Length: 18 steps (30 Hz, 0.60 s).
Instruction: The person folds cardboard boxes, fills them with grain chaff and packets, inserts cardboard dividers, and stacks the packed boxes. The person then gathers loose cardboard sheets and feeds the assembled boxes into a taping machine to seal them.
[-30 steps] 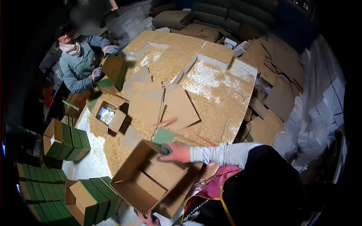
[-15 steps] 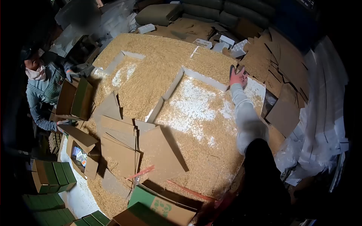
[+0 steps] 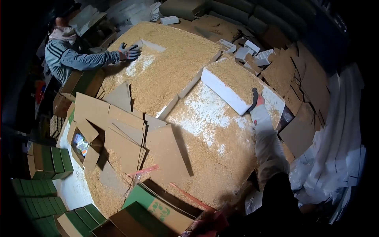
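My right hand (image 3: 257, 100), in a pink glove with dark fingertips, is closed on the near right end of a white panel (image 3: 224, 91). The panel stands on edge, its broad white face toward me. Pale brown husk-like flakes (image 3: 167, 59) are heaped behind it, and a thin layer with white patches (image 3: 205, 114) lies in front. At the panel's far left end, narrow white strips (image 3: 191, 85) meet it at an angle. My left hand does not show; a dark red shape (image 3: 209, 225) sits in shadow at the bottom edge.
Across the table a co-worker's gloved hand (image 3: 129, 52) rests on the flakes. Flattened cardboard (image 3: 126, 138) and an open carton (image 3: 81, 144) lie left, green-and-brown boxes (image 3: 158, 205) nearest me. White foam pieces (image 3: 263, 58) and plastic wrap (image 3: 331, 158) are at right.
The white panel now shows much more of its face, with my right hand closed on its end. The co-worker has let go of a carton and reached onto the flakes. The view has shifted.
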Each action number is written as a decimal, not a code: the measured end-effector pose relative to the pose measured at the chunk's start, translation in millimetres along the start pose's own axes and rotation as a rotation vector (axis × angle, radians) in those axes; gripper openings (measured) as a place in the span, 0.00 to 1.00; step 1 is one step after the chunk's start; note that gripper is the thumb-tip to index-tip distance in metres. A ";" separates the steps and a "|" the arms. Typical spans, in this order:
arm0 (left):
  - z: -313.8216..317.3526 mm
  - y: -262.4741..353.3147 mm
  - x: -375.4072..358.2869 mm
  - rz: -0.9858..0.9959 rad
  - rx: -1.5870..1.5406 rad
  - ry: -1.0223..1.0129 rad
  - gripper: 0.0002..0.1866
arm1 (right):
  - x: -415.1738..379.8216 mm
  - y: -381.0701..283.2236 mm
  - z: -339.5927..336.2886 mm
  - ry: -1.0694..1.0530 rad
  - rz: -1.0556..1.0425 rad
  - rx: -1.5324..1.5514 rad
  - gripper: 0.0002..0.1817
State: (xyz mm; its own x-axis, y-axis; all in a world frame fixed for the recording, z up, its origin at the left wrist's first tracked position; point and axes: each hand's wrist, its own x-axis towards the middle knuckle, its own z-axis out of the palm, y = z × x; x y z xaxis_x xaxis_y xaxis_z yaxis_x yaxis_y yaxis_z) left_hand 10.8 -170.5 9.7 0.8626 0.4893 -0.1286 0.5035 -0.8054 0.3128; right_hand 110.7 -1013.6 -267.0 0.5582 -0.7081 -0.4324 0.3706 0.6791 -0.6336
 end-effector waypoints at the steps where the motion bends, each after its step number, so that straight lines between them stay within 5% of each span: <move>1: 4.2 -17.1 4.8 -0.018 -0.052 0.032 0.22 | -74.4 -2.7 34.8 -0.058 0.053 0.057 0.19; 4: 25.9 -74.3 22.9 -0.019 -0.191 0.120 0.19 | -189.8 0.3 64.6 -0.257 0.256 -0.036 0.21; 8: 39.5 -61.2 23.6 0.008 -0.458 0.044 0.14 | -325.5 11.7 136.2 -0.824 -0.094 -0.923 0.19; 9: 41.0 -46.0 21.5 0.086 -0.729 -0.042 0.14 | -357.3 14.6 160.5 -0.938 -0.173 -1.069 0.19; 11: 69.5 -45.0 36.1 0.130 -0.767 0.013 0.16 | -408.7 30.1 194.5 -1.164 -0.336 -1.142 0.23; 13: 66.1 4.6 25.8 0.140 -0.629 -0.072 0.17 | -486.3 47.5 241.4 -1.276 -0.102 -0.921 0.23; 15: 58.9 40.1 20.3 0.223 -0.503 -0.039 0.18 | -518.8 65.1 263.9 -1.534 -0.316 -0.968 0.24; 16: 63.2 37.7 23.6 0.231 -0.525 -0.039 0.18 | -522.1 77.9 264.0 -1.718 -0.792 -1.210 0.25; 18: 67.8 29.8 33.2 0.233 -0.588 -0.044 0.18 | -543.1 109.4 249.1 -1.681 -0.561 -1.039 0.25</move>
State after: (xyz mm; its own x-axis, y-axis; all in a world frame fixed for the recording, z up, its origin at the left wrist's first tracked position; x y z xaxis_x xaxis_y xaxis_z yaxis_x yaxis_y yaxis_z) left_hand 57.8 -200.9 -49.2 0.9537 0.2993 -0.0291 0.2017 -0.5648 0.8002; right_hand 33.0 -506.6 58.3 0.7726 0.4906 0.4030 0.5755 -0.2731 -0.7708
